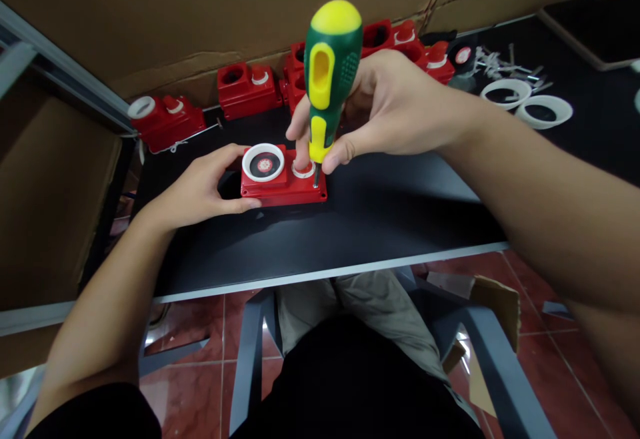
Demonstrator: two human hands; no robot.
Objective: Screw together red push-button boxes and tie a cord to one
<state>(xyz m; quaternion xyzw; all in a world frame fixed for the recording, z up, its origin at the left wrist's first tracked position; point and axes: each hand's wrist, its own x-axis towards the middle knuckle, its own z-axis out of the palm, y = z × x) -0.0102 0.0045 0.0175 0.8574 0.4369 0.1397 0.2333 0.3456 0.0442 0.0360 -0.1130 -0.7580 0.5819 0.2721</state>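
A screwdriver (336,59) is pinched by the right grip (400,102); a box (290,193), label (265,165) unreadable, by the left grip (195,189).

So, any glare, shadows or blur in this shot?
Head view: pale sheen on the black table, a dark shadow beside the right forearm; pale reflections on the floor; the screwdriver looks fairly crisp; wide-angle distortion seems to stretch the forearms toward the edges.

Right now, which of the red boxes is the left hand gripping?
The front red box, nearest the person: the left hand grips its left end, beneath the screwdriver. The other red boxes sit farther back.
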